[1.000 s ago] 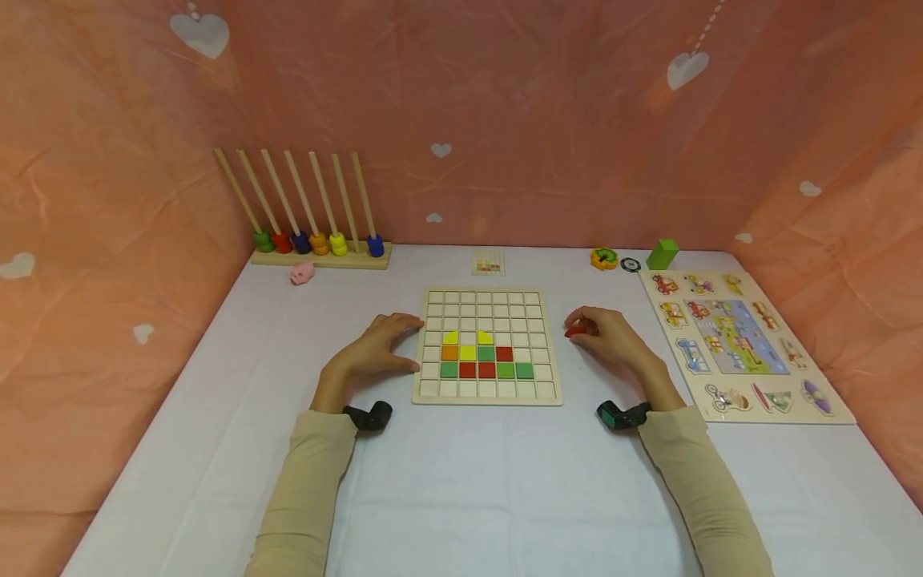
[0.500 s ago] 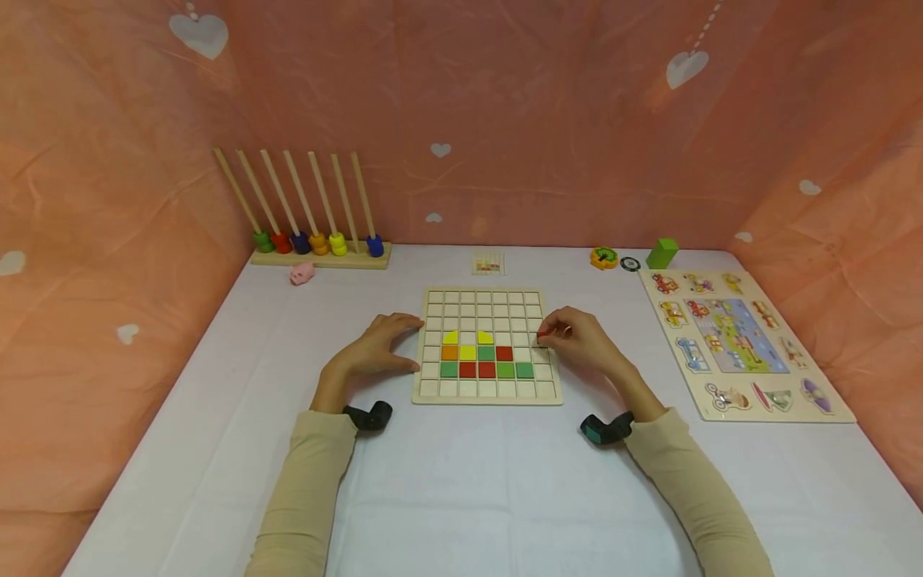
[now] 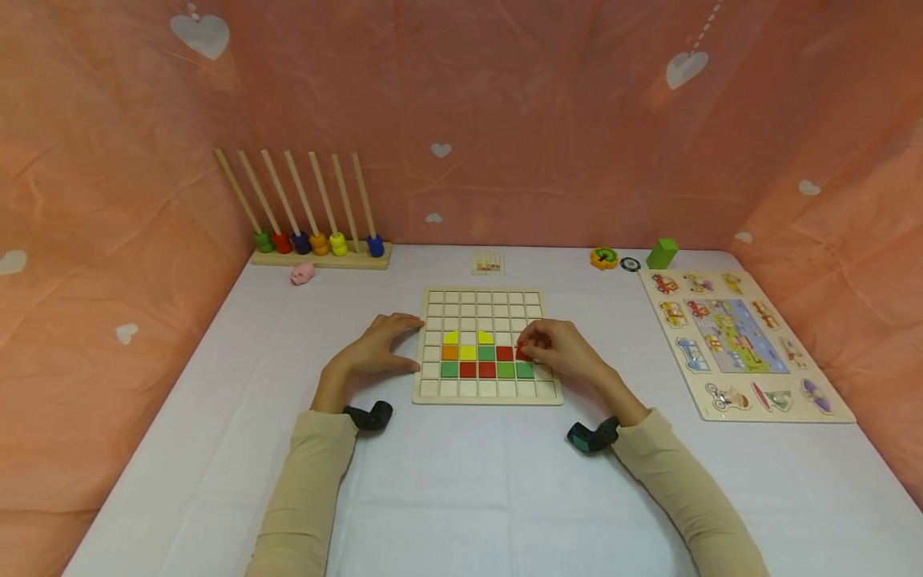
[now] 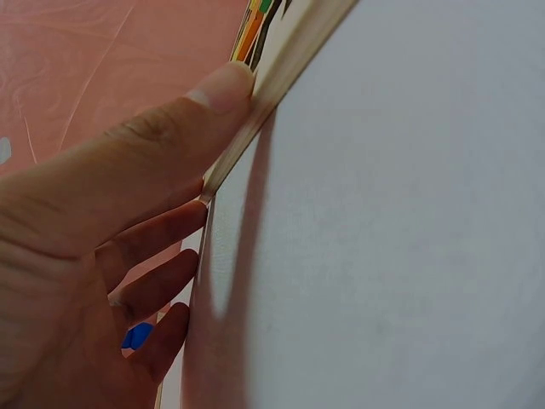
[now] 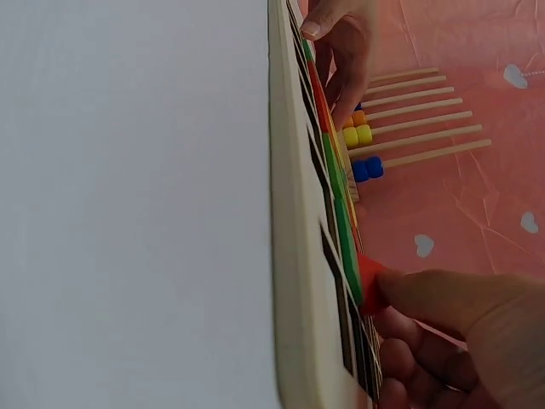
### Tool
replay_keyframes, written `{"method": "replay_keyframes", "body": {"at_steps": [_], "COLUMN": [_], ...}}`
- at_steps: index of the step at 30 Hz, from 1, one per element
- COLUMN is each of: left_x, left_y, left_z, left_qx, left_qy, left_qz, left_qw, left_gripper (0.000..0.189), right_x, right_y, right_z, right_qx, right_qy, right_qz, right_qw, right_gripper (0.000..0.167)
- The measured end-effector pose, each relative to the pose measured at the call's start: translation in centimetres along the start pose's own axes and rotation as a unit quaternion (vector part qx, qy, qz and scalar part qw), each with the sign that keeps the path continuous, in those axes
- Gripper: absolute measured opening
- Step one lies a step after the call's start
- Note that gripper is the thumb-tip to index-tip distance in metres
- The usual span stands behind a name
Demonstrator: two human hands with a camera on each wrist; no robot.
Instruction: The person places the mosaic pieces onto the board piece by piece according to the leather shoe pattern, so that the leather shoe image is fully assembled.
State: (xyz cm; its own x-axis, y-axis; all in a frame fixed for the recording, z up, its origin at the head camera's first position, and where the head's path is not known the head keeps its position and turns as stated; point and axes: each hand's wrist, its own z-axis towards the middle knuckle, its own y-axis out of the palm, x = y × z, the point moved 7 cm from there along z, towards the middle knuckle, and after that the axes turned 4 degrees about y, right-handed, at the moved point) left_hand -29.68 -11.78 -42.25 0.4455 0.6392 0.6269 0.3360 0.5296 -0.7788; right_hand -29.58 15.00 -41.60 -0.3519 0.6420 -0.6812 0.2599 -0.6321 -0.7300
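A square wooden grid board (image 3: 486, 299) lies mid-table, with green, red, orange and yellow tiles in some of its cells. Between thumb and fingers, my right hand (image 3: 566, 346) pinches a red tile (image 5: 369, 283), over the right side of the board just right of another red tile (image 3: 504, 353). The right wrist view shows that held tile tilted, close above a green tile (image 5: 347, 243). At the board's left side, my left hand (image 3: 370, 346) touches the edge with thumb and fingers spread; in the left wrist view the thumb (image 4: 223, 89) rests against the wooden rim.
Behind the board lies a small pattern card (image 3: 489, 264). A peg rack (image 3: 322, 255) with colored beads and a pink pig (image 3: 302, 273) stand back left. Back right are an orange-and-green piece (image 3: 603, 258), a round chip (image 3: 630, 264), a green block (image 3: 663, 254) and a picture puzzle (image 3: 743, 385).
From beside the board, my right hand has moved left over it, carrying the red tile to a cell in the row with the orange tile. My left hand has stayed at the board's edge.
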Motion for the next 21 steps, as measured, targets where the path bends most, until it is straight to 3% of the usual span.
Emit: {"method": "replay_keyframes", "body": {"at_steps": [12,21], "left_x": [-0.3,-0.9], "left_y": [0.2,-0.7], "left_z": [0.2,0.2], "left_qx": [-0.001,-0.002], "left_qy": [-0.002,-0.023], "left_qz": [-0.004,-0.018], "left_qw": [1.0,0.9996], "left_gripper": [0.072,0.064], "right_x": [-0.4,0.0], "right_y": [-0.3,-4.2], "right_z": [-0.2,-0.2], "right_qx": [0.015,0.088], "right_qy": [0.001,-0.02], "right_qz": [-0.03,-0.085], "right_qw": [0.9994,0.9924], "right_gripper": [0.007,0.017]}}
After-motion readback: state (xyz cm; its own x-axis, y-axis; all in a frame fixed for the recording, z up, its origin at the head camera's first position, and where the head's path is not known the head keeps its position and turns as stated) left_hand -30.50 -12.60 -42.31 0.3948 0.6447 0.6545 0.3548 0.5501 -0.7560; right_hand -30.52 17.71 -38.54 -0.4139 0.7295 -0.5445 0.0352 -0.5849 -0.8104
